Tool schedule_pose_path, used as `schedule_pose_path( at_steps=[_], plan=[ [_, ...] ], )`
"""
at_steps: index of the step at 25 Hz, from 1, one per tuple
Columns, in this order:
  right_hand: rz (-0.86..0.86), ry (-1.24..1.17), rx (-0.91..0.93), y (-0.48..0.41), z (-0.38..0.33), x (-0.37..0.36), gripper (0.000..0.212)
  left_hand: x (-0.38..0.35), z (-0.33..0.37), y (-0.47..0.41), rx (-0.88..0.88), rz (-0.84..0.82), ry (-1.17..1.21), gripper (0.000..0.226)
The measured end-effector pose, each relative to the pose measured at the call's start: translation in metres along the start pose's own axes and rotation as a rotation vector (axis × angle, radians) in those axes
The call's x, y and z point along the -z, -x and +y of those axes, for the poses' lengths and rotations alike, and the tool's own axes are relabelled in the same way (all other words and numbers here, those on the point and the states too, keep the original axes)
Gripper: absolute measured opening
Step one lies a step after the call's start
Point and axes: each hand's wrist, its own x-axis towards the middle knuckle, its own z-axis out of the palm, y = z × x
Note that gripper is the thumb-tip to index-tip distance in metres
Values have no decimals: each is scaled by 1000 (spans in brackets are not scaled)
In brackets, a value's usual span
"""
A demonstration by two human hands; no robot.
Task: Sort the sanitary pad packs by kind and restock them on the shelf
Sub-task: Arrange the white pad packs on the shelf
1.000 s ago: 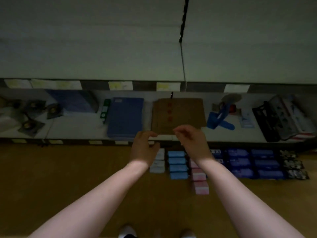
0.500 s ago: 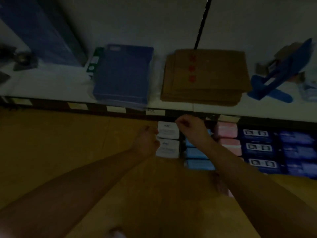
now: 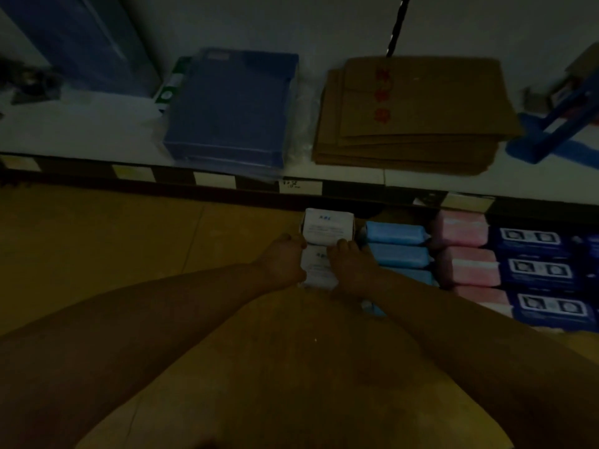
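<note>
Two white pad packs lie in a column on the brown floor below the shelf edge: a far white pack (image 3: pixel 328 226) and a near white pack (image 3: pixel 317 268). My left hand (image 3: pixel 281 258) grips the left side of the white packs. My right hand (image 3: pixel 350 264) holds their right side, fingers curled at the seam between the two. Right of them run rows of light blue packs (image 3: pixel 396 234), pink packs (image 3: pixel 462 227) and dark blue packs (image 3: pixel 531 243). The scene is dim.
The white shelf (image 3: pixel 84 131) above carries a blue box (image 3: pixel 231 106), a stack of brown envelopes (image 3: pixel 418 111), a blue tape dispenser (image 3: pixel 557 124) and a dark blue folder (image 3: pixel 81 37). Price labels (image 3: pixel 214 183) line the shelf's black front edge.
The view has moved closer and lower. Both hands came down from in front of the shelf edge and now close on either side of the white packs.
</note>
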Motion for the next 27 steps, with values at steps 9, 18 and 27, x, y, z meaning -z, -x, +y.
schedule_pose_path(
  at_steps=[9, 18, 27],
  plan=[
    [94, -3, -44, -13, 0, -9, 78, -1, 0, 13, 5, -1, -1, 54],
    [-79, -1042, -41, 26, 61, 68, 48, 19, 2, 29, 54, -24, 472, 85],
    [99, -1643, 111, 57, 65, 136, 48, 59, -2, 5, -155, -131, 1248, 92]
  ],
)
